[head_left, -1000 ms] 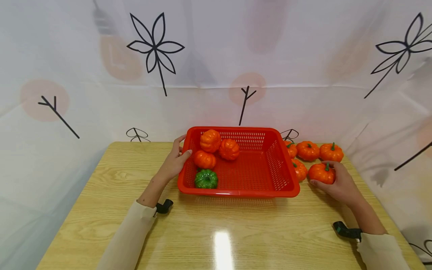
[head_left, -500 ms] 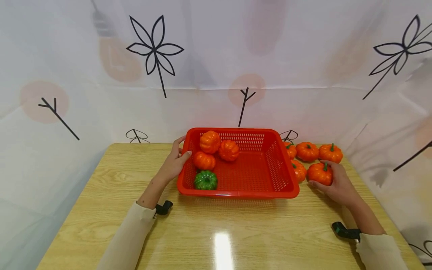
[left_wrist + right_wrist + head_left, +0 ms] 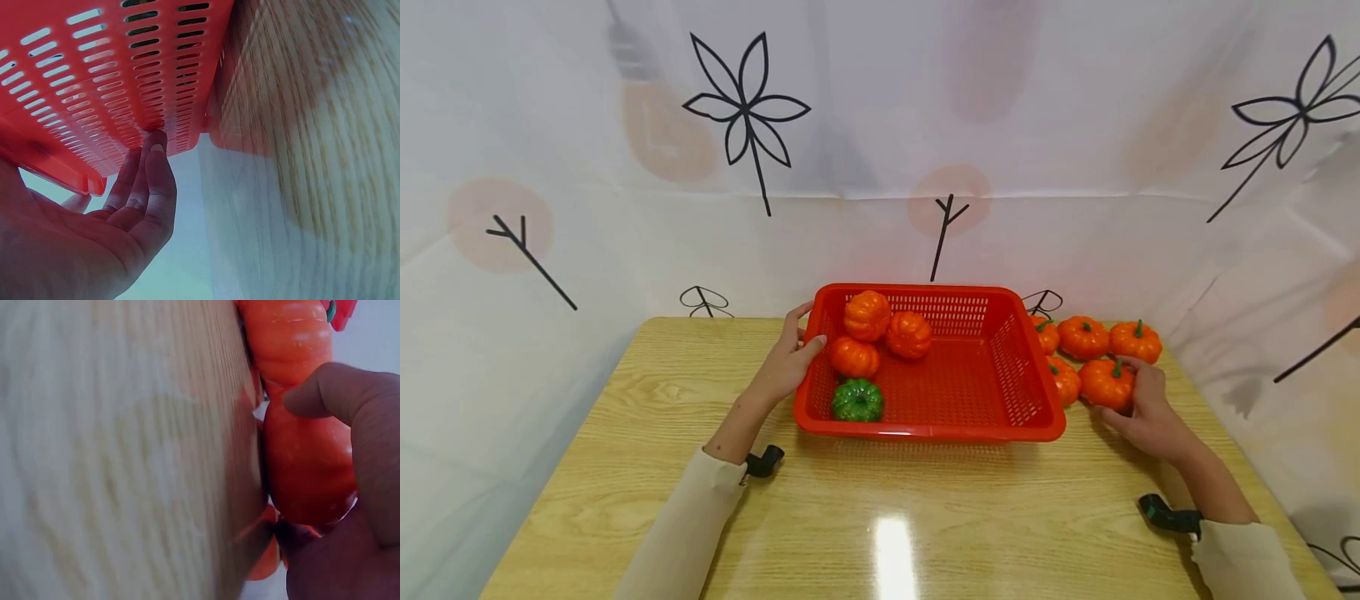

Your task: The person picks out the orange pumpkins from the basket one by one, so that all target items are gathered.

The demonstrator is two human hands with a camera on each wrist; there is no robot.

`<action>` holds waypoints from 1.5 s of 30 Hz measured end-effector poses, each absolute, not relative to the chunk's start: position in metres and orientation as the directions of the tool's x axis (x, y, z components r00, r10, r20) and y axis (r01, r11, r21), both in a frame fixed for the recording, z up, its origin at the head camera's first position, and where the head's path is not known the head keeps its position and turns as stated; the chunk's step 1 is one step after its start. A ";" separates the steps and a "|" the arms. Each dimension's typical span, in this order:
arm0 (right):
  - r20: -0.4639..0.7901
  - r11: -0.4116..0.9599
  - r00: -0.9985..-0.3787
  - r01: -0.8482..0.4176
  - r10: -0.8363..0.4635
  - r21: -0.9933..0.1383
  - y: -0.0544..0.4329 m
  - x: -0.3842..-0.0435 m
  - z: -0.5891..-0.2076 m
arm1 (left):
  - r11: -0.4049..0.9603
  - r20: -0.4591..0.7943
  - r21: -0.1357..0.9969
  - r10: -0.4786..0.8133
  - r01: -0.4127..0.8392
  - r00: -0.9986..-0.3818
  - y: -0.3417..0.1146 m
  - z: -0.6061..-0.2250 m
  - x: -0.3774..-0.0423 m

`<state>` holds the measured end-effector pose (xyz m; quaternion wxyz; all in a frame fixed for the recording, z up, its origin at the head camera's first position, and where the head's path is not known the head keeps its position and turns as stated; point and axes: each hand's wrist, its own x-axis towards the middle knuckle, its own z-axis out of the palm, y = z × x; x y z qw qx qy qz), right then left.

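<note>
A red perforated basket [image 3: 928,432] rests on the table, with three orange pumpkins [image 3: 909,335] and a green pumpkin [image 3: 857,401] in its left part. My left hand [image 3: 781,364] holds the basket's left end, thumb over the rim. In the left wrist view its fingers [image 3: 159,178] reach the slotted outer wall [image 3: 106,81]. To the right of the basket, my right hand [image 3: 1153,414] has thumb and fingers around an orange pumpkin [image 3: 1103,385] with a green stem. The right wrist view shows the thumb [image 3: 331,394] against this pumpkin [image 3: 306,465], low by the table.
Beside the basket's right wall, several more orange pumpkins [image 3: 1082,337] stand close together in two rows. One [image 3: 1064,381] sits right at the left of the held pumpkin. A printed cloth [image 3: 880,150] hangs behind the wooden table [image 3: 625,467].
The pumpkin in my right hand has shifted slightly left, up beside its neighbour. The right thumb has drawn back a little from its front. The left hand and basket have stayed put.
</note>
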<state>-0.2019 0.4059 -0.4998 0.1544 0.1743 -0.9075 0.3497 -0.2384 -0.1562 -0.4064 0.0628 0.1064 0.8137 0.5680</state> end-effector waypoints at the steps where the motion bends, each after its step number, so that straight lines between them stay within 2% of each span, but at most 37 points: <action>1: 0.410 0.704 -0.887 -0.429 -0.211 -0.566 0.406 -0.202 -0.499 | 0.332 0.017 0.938 0.243 0.100 -0.970 -0.156 -0.407 -0.238; 9: 0.441 0.725 -0.875 -0.435 -0.201 -0.534 0.393 -0.204 -0.466 | 0.335 0.053 0.934 0.223 0.127 -0.973 -0.166 -0.443 -0.260; 16: 0.466 0.666 -0.863 -0.466 -0.197 -0.582 0.358 -0.196 -0.428 | 0.335 0.052 0.934 0.222 0.126 -0.974 -0.165 -0.445 -0.261; 22: 0.486 0.644 -0.838 -0.517 -0.247 -0.564 0.316 -0.194 -0.403 | 0.335 0.057 0.933 0.227 0.133 -0.972 -0.164 -0.446 -0.263; 35: 0.533 0.564 -0.751 -0.652 -0.390 -0.507 0.247 -0.211 -0.383 | 0.328 0.042 0.937 0.229 0.118 -0.973 -0.164 -0.446 -0.263; 45: 0.521 0.517 -0.735 -0.677 -0.434 -0.524 0.208 -0.219 -0.376 | 0.334 0.033 0.937 0.217 0.106 -0.976 -0.164 -0.446 -0.262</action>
